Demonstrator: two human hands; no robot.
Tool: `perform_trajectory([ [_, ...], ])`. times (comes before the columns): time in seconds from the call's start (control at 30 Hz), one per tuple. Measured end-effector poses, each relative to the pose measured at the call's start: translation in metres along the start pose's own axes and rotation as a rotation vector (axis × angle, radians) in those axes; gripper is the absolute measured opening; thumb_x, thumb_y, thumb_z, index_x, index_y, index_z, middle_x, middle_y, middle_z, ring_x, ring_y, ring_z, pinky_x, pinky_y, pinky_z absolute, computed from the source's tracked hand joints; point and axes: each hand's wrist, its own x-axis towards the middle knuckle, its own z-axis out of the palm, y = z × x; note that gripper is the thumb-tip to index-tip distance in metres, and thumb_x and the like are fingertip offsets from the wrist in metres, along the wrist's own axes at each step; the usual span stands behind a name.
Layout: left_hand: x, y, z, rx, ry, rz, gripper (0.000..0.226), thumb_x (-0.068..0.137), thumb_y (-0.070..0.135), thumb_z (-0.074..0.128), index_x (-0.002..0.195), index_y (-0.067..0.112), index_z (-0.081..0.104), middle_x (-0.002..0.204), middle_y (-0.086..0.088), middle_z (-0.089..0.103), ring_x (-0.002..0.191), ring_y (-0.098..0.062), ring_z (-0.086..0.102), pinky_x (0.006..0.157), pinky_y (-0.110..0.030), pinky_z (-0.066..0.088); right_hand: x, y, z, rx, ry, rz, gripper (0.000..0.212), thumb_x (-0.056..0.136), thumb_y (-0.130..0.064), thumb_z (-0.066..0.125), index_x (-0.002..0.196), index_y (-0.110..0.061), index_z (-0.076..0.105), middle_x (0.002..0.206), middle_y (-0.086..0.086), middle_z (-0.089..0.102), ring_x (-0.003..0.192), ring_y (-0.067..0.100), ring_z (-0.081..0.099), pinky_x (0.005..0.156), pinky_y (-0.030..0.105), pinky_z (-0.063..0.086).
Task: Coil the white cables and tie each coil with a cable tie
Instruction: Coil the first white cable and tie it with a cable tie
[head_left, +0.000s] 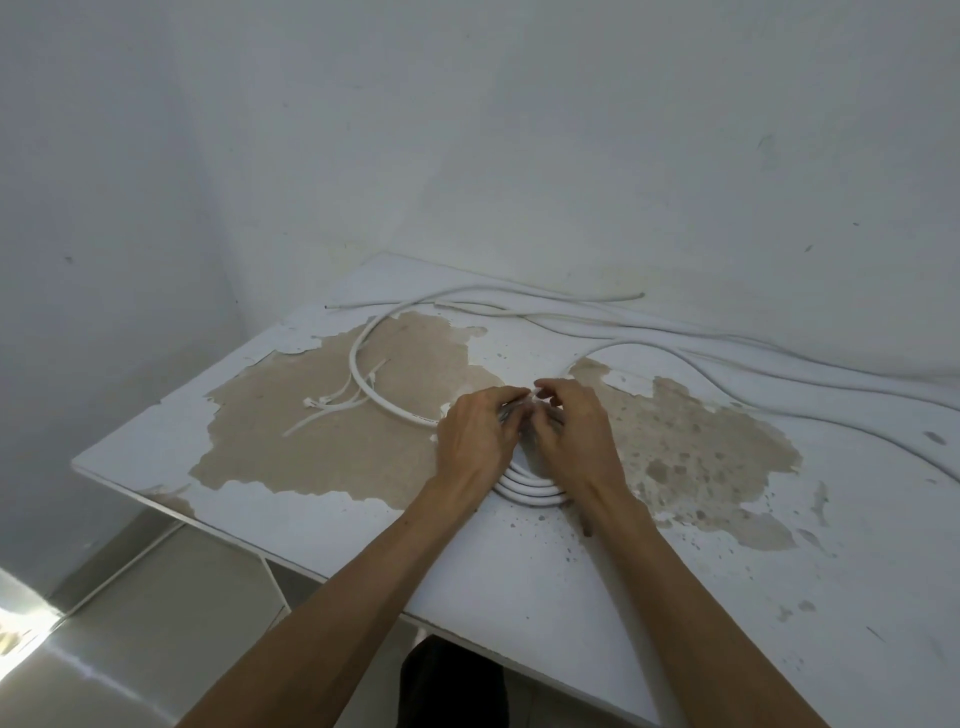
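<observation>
I have a single view, from the camera on the person's head. It looks forward and down across the table (363, 525), wide-angle, so the table's edges bow. The near edge runs slantwise through the lower frame, and the far edge meets the wall (519, 130). Both forearms reach in from below, and the hands sit near mid-frame. Floor tiles (156, 613) show past the left corner.

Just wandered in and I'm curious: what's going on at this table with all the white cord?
A person is bundling white cable. Both hands, left and right, are bunched over the far side of a flat coil on the worn table, apparently fastening it; the tie itself is hidden. Spare cable ties lie to the left, and more loose cables wait along the wall.
</observation>
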Motion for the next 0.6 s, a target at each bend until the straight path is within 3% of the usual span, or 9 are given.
perform_trajectory([
  [0.1,0.0,0.0,-0.001,-0.009,0.006,0.015,0.023,0.1,0.038,0.06,0.114,0.032,0.075,0.102,0.008,0.078,0.092,-0.014,0.07,0.074,-0.031,0.054,0.007,0.003,0.0,-0.01,0.054,-0.078,0.014,0.099,-0.016,0.061,0.104,-0.011,0.073,0.097,0.001,0.071,0.087,0.015,0.063,0.08,0.037,0.055],
  [0.27,0.0,0.001,0.0,0.03,0.016,0.066,0.022,0.102,0.036,0.056,0.109,0.033,0.076,0.087,0.004,0.077,0.079,-0.017,0.069,0.067,-0.035,0.054,0.003,0.004,0.0,-0.106,0.142,-0.182,0.014,0.098,-0.015,0.062,0.101,-0.011,0.076,0.093,0.0,0.073,0.084,0.016,0.064,0.074,0.034,0.053],
  [0.43,0.002,0.004,0.005,0.095,0.027,0.102,0.024,0.103,0.041,0.052,0.11,0.035,0.074,0.088,0.003,0.077,0.081,-0.02,0.07,0.068,-0.039,0.055,-0.004,0.005,-0.003,-0.143,0.288,-0.296,0.016,0.098,-0.008,0.06,0.102,-0.004,0.075,0.095,0.007,0.073,0.089,0.021,0.064,0.077,0.031,0.052],
  [0.6,0.009,0.0,0.007,0.111,-0.051,0.05,0.026,0.102,0.045,0.051,0.106,0.034,0.074,0.088,0.006,0.076,0.083,-0.018,0.069,0.069,-0.036,0.053,0.002,0.002,-0.003,-0.08,0.16,-0.106,0.014,0.101,-0.017,0.058,0.099,-0.014,0.072,0.095,-0.001,0.071,0.096,0.017,0.062,0.084,0.039,0.051],
])
